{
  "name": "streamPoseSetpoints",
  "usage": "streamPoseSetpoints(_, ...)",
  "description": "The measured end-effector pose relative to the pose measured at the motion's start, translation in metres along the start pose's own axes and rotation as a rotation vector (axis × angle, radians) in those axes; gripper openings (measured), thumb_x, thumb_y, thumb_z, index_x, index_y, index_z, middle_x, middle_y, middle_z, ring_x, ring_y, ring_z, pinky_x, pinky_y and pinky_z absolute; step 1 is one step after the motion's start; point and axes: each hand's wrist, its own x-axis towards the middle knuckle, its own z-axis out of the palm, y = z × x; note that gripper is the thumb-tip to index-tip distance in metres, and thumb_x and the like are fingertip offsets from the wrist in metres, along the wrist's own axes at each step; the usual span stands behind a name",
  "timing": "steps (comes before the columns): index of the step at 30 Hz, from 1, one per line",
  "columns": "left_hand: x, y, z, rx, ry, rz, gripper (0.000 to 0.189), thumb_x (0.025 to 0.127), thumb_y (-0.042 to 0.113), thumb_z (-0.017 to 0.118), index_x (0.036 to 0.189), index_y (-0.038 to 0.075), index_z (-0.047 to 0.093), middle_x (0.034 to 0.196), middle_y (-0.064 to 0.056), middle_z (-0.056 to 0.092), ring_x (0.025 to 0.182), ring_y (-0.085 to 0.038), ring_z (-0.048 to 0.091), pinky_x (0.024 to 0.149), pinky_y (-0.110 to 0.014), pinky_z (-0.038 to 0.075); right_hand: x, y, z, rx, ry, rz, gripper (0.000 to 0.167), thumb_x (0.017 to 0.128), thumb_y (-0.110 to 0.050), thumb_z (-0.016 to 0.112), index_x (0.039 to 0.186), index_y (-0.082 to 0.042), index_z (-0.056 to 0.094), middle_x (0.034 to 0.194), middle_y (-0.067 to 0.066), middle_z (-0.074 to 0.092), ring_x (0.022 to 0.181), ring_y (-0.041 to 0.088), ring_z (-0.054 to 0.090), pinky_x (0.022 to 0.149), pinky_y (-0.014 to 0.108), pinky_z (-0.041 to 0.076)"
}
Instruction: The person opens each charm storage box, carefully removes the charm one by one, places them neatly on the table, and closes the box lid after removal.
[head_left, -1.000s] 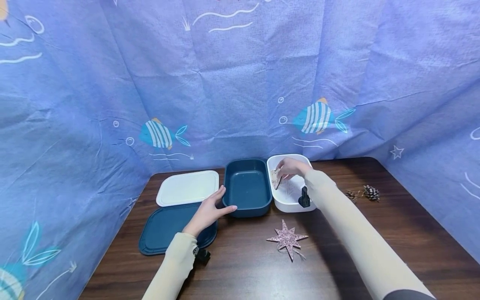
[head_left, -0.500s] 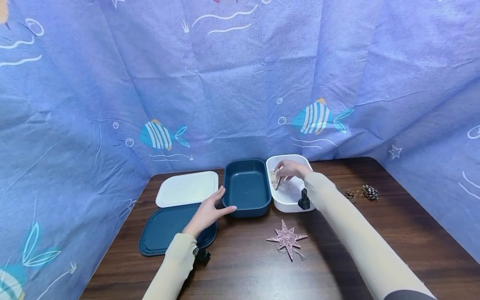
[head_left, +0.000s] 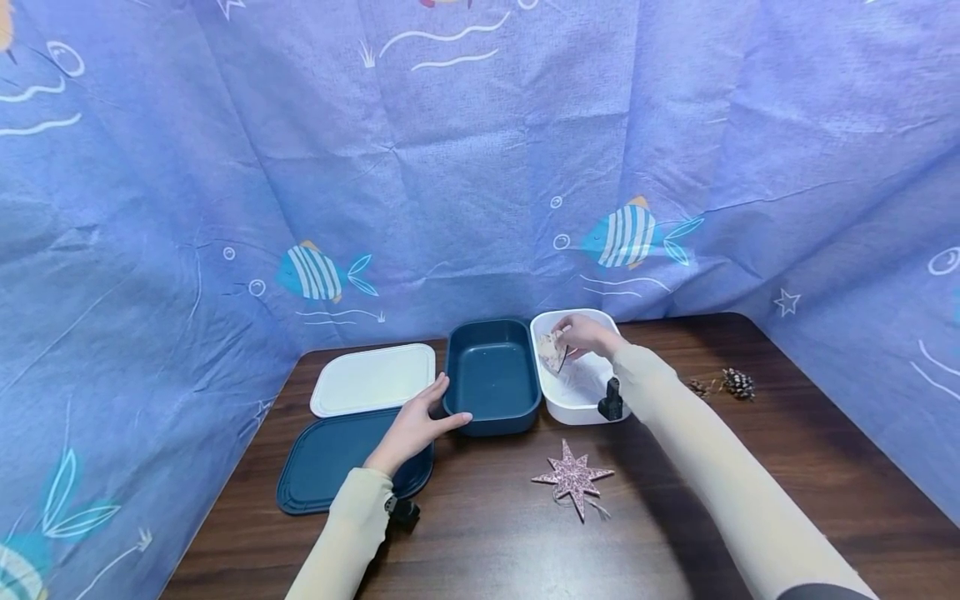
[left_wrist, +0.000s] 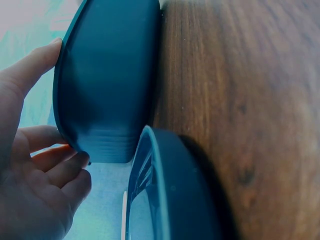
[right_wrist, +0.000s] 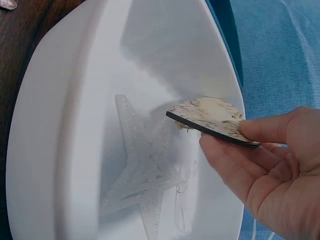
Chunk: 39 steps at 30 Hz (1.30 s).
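From where I stand: right hand [head_left: 588, 335] is down in the white box [head_left: 573, 415], pinching a flat pale mottled piece [right_wrist: 207, 116] with a dark edge. Thumb on top, fingers underneath, clamped on it. The piece sits tilted in the left part of the box; part of it is covered by the thumb. Can't tell if it touches the wall. A small tan bit shows under it, too little to identify.

Below it on the box floor: translucent glittery star [right_wrist: 140, 165] with a loop of cord. One point runs out of the right wrist view; from above the hand and glare mostly hide it.

Left hand [head_left: 415, 431] is at the near left corner of the dark blue box [head_left: 493, 379], just left of the white one. Thumb and fingers spread apart, touching the rim; some fingertips hard to make out behind the corner.

Left side: white lid [head_left: 373, 379] far, dark blue lid [head_left: 330, 467] near, partly hidden by hand and sleeve. Pink glitter star [head_left: 573, 477] lies on the near side of the boxes. Right: two pine cones [head_left: 738, 383], the left one partly behind the right sleeve. Both sleeves cut off at the near edge.
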Motion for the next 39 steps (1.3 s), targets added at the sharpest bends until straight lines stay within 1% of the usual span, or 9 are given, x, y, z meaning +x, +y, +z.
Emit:
streamPoseSetpoints(5, 0.0, -0.001, 0.001, -0.01, 0.005, 0.005, 0.093, 0.088, 0.053, 0.074, 0.159, 0.012, 0.03, 0.166, -0.004, 0.022, 0.144, -0.031, 0.038, 0.113, -0.053, 0.035, -0.003, 0.001, -0.006, 0.038, 0.015, -0.015, 0.043, 0.097, -0.001, 0.05, 0.138, 0.014, 0.048, 0.117, 0.023, 0.059, 0.101, 0.028, 0.064, 0.086, 0.04, 0.059)
streamPoseSetpoints(10, 0.002, -0.001, 0.002, -0.006, 0.005, 0.007, 0.09, 0.09, 0.048, 0.074, 0.159, 0.012, 0.03, 0.166, -0.005, 0.022, 0.144, -0.031, 0.038, 0.113, -0.053, 0.035, -0.006, 0.0, -0.016, 0.101, 0.045, -0.034, 0.044, 0.098, 0.0, 0.049, 0.138, 0.018, 0.047, 0.119, 0.027, 0.06, 0.105, 0.032, 0.064, 0.093, 0.043, 0.056)
streamPoseSetpoints(13, 0.002, -0.001, 0.001, -0.008, 0.004, 0.009, 0.09, 0.09, 0.048, 0.074, 0.159, 0.012, 0.03, 0.166, -0.005, 0.023, 0.145, -0.031, 0.037, 0.113, -0.053, 0.035, -0.008, -0.001, -0.023, 0.138, 0.077, -0.059, 0.045, 0.097, 0.001, 0.049, 0.138, 0.019, 0.046, 0.122, 0.028, 0.058, 0.107, 0.031, 0.063, 0.096, 0.043, 0.054)
streamPoseSetpoints(17, 0.002, 0.001, 0.001, -0.012, 0.001, 0.009, 0.093, 0.088, 0.053, 0.074, 0.159, 0.012, 0.03, 0.166, -0.003, 0.023, 0.145, -0.03, 0.037, 0.114, -0.052, 0.035, -0.013, -0.004, -0.031, 0.204, 0.116, -0.066, 0.045, 0.096, -0.001, 0.046, 0.138, 0.016, 0.048, 0.13, 0.029, 0.055, 0.111, 0.032, 0.06, 0.098, 0.043, 0.053)
streamPoseSetpoints(24, 0.0, 0.001, 0.001, -0.022, -0.002, 0.011, 0.096, 0.086, 0.057, 0.074, 0.159, 0.012, 0.03, 0.166, -0.003, 0.022, 0.144, -0.031, 0.039, 0.114, -0.052, 0.036, -0.031, -0.018, -0.042, 0.364, 0.158, -0.062, 0.046, 0.101, -0.003, 0.041, 0.144, 0.013, 0.044, 0.138, 0.028, 0.049, 0.119, 0.033, 0.055, 0.102, 0.043, 0.05)
streamPoseSetpoints(27, 0.0, 0.002, 0.001, -0.023, -0.004, 0.015, 0.097, 0.086, 0.058, 0.073, 0.159, 0.012, 0.03, 0.167, -0.003, 0.022, 0.143, -0.032, 0.04, 0.114, -0.052, 0.036, -0.04, -0.023, -0.046, 0.383, 0.174, -0.082, 0.045, 0.104, -0.005, 0.042, 0.145, 0.012, 0.044, 0.144, 0.029, 0.046, 0.124, 0.034, 0.054, 0.103, 0.042, 0.05)
streamPoseSetpoints(32, -0.001, 0.001, 0.0, -0.02, -0.005, 0.016, 0.096, 0.086, 0.058, 0.073, 0.159, 0.012, 0.03, 0.167, -0.003, 0.021, 0.144, -0.031, 0.039, 0.114, -0.052, 0.035, -0.054, -0.028, -0.052, 0.406, 0.18, -0.13, 0.044, 0.106, -0.009, 0.044, 0.145, 0.01, 0.044, 0.158, 0.021, 0.034, 0.135, 0.036, 0.047, 0.104, 0.042, 0.049)
streamPoseSetpoints(35, -0.001, 0.0, 0.001, -0.02, -0.003, 0.016, 0.096, 0.087, 0.057, 0.072, 0.159, 0.011, 0.029, 0.167, -0.003, 0.021, 0.144, -0.032, 0.038, 0.114, -0.053, 0.035, -0.064, -0.031, -0.054, 0.408, 0.191, -0.16, 0.044, 0.105, -0.011, 0.046, 0.145, 0.008, 0.046, 0.158, 0.019, 0.036, 0.133, 0.033, 0.048, 0.104, 0.042, 0.049)
streamPoseSetpoints(39, -0.001, -0.001, 0.001, -0.015, -0.005, 0.012, 0.092, 0.09, 0.053, 0.072, 0.159, 0.011, 0.029, 0.167, -0.001, 0.02, 0.145, -0.032, 0.037, 0.114, -0.052, 0.035, -0.077, -0.032, -0.057, 0.42, 0.208, -0.181, 0.044, 0.105, -0.014, 0.049, 0.145, 0.005, 0.048, 0.15, 0.02, 0.045, 0.122, 0.024, 0.055, 0.103, 0.041, 0.049)
